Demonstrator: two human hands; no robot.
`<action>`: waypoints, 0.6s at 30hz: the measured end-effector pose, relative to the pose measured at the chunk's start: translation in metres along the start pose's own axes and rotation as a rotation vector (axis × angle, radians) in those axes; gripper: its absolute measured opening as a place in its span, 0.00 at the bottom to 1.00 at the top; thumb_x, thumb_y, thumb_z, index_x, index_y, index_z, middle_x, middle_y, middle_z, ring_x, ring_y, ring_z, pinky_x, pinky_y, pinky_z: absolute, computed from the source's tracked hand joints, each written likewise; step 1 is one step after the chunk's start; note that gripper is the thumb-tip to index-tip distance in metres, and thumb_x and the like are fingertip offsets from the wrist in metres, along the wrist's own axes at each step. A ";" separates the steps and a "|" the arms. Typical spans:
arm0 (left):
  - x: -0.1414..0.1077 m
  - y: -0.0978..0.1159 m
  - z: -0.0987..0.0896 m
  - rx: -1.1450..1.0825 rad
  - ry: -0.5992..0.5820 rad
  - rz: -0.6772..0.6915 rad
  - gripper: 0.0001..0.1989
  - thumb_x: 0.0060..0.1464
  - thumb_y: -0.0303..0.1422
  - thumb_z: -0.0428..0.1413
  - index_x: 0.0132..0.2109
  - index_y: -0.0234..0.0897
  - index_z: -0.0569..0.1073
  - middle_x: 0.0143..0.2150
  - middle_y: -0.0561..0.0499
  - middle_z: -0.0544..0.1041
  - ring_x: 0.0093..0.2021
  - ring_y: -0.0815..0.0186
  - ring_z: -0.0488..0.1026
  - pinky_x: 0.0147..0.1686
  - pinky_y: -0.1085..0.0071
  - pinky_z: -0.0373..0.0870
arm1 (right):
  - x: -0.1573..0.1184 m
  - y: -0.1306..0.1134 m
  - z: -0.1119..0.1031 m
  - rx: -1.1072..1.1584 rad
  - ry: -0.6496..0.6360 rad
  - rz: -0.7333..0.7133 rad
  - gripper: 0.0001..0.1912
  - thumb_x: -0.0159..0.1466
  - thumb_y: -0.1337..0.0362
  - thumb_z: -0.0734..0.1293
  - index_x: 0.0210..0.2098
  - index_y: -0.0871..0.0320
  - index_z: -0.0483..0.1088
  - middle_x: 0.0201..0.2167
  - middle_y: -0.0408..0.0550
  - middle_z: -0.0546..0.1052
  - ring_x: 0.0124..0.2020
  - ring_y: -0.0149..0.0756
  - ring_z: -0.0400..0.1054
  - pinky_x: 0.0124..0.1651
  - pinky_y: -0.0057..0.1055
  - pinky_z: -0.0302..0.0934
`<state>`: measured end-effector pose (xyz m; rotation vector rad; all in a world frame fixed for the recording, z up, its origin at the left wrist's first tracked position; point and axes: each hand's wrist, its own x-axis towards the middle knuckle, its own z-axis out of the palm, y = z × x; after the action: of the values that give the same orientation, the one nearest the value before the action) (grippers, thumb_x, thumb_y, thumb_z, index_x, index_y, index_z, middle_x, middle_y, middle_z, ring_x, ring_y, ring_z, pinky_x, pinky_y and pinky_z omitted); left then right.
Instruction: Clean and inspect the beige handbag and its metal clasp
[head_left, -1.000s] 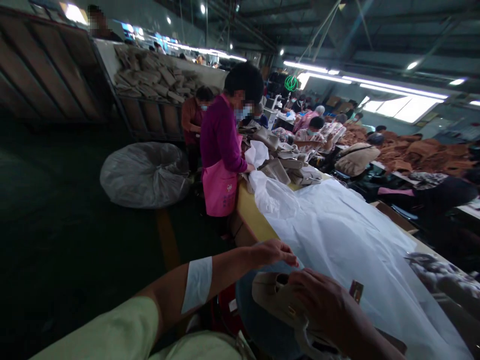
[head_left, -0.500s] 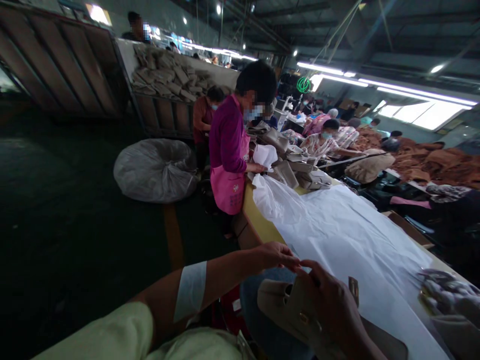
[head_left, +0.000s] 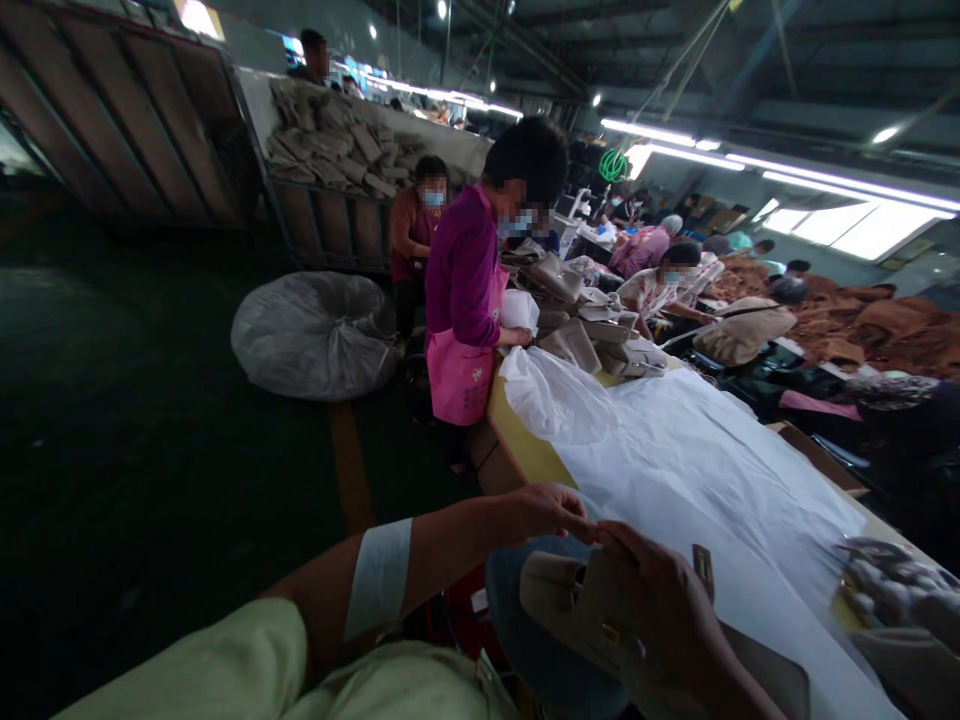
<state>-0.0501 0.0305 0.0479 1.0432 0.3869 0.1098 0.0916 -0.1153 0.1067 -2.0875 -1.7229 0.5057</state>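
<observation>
A taupe handbag (head_left: 559, 605) with small gold fittings lies at the lower middle, over my lap and the near edge of the sheet-covered table. My right hand (head_left: 660, 585) rests across the bag, partly hiding it, its fingers bent together at the tips. From the left, my left hand (head_left: 555, 512) reaches to the same spot, its fingers pressed together and meeting the right fingertips above the bag. Whatever lies between the fingertips is too small to make out. A white patch wraps my left forearm.
White sheeting (head_left: 720, 480) covers the yellow table (head_left: 536, 445). Beyond it stand piled taupe bags (head_left: 574, 345) and a person in a pink apron (head_left: 461, 290). A large wrapped bundle (head_left: 315, 335) sits on the floor; small wrapped items (head_left: 892, 590) lie at right.
My hands stay almost in place over the bag. The person in the apron has shifted slightly, and the person behind now has the head raised. The view has moved a little.
</observation>
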 end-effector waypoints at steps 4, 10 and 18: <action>-0.001 0.000 0.001 -0.001 0.013 0.012 0.29 0.31 0.50 0.75 0.30 0.35 0.72 0.29 0.57 0.73 0.34 0.69 0.66 0.36 0.70 0.54 | 0.000 0.000 0.001 -0.012 -0.019 0.009 0.26 0.74 0.49 0.52 0.49 0.52 0.78 0.42 0.50 0.86 0.42 0.47 0.81 0.43 0.41 0.72; -0.003 -0.004 0.002 0.045 0.050 0.007 0.25 0.35 0.46 0.75 0.30 0.35 0.73 0.27 0.59 0.70 0.32 0.70 0.62 0.35 0.70 0.53 | -0.001 0.000 0.004 -0.100 0.012 0.021 0.22 0.73 0.50 0.56 0.47 0.50 0.79 0.37 0.47 0.86 0.37 0.44 0.82 0.35 0.34 0.70; -0.012 -0.003 0.005 -0.108 -0.011 -0.081 0.22 0.36 0.41 0.75 0.31 0.33 0.74 0.29 0.55 0.74 0.32 0.69 0.67 0.35 0.70 0.57 | -0.006 -0.003 0.005 -0.069 -0.001 0.022 0.25 0.75 0.49 0.51 0.43 0.52 0.75 0.35 0.49 0.84 0.36 0.45 0.79 0.38 0.38 0.67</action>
<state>-0.0600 0.0218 0.0511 0.9206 0.4085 0.0522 0.0852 -0.1205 0.1039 -2.1564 -1.7433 0.4593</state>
